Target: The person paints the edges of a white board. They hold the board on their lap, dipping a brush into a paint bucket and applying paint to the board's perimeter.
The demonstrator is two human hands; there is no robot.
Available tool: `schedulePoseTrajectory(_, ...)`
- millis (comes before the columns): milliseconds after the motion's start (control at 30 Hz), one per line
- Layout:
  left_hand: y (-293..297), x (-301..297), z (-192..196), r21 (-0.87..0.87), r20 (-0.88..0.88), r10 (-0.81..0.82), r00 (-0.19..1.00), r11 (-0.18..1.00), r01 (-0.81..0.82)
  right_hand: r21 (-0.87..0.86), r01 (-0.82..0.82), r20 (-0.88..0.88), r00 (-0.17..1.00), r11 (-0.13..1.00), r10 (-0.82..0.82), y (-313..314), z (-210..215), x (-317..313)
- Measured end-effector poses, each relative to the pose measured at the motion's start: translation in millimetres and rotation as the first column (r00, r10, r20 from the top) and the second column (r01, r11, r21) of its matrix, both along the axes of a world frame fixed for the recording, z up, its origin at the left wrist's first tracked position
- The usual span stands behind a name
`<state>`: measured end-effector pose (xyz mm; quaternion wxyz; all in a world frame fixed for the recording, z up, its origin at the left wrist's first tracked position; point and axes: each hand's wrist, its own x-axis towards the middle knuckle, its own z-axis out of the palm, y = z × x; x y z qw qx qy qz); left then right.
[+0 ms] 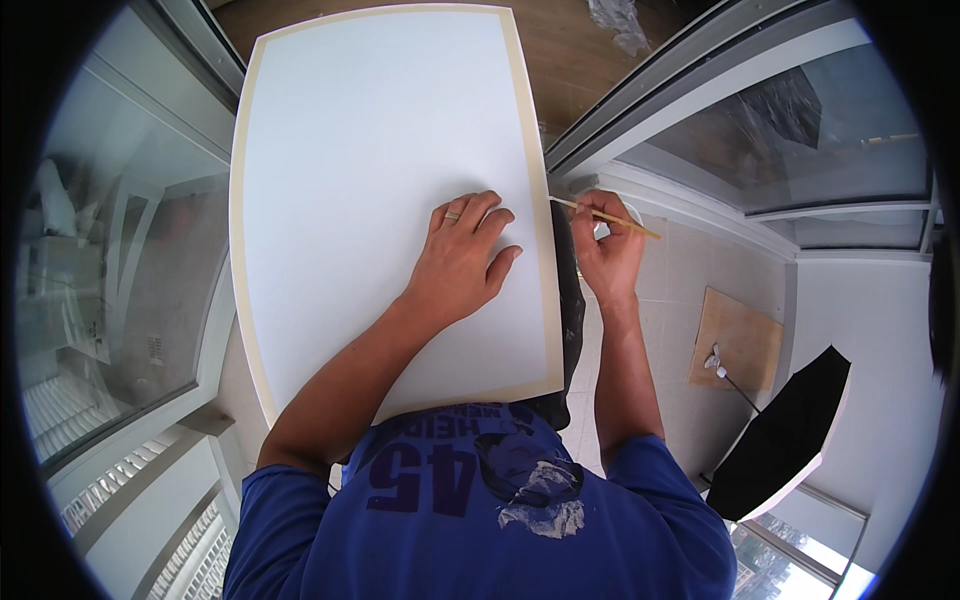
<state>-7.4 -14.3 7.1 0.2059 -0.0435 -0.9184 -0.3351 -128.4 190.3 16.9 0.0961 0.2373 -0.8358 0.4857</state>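
A large white board [370, 180] with beige masking tape [525, 90] along its edges lies before me. My left hand [462, 250] rests on its right-hand part with the fingers apart, a ring on one finger, holding nothing. Just off the board's right edge, my right hand [608, 250] pinches a thin paintbrush [638, 229] with a wooden handle. The brush's pale front end points left toward the taped edge; its exact tip is too small to make out. Partly hidden behind the right hand is a white round container [632, 212].
Glass panels in frames stand at the left [150, 280] and upper right. On the tiled floor at the right lie a square brown board [708, 335] and a black umbrella-like shade [785, 435] on a thin pole. Crumpled clear plastic [622, 25] lies on the wooden floor beyond.
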Motion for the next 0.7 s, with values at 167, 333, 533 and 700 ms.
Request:
schedulePoseTrajectory(167,0.1,0.7,0.7,0.0,0.002,0.004,1.0,1.0,-0.004,-0.024,-0.015,0.015,1.0,1.0,0.015,0.5,3.2,1.9)
schedulePoseTrajectory(333,0.2,0.4,-0.6,0.001,-0.008,0.005,1.0,1.0,-0.005,-0.023,0.015,0.015,1.0,1.0,-0.014,-6.3,7.4,1.3)
schedulePoseTrajectory(533,0.4,0.3,0.2,0.002,-0.001,0.005,1.0,1.0,-0.005,0.013,-0.011,0.018,1.0,1.0,0.01,-1.5,3.4,-1.1)
schedulePoseTrajectory(700,-0.2,0.7,0.5,0.005,0.001,0.001,1.0,1.0,-0.001,0.003,0.009,0.01,1.0,1.0,-0.009,-6.9,10.2,1.6)
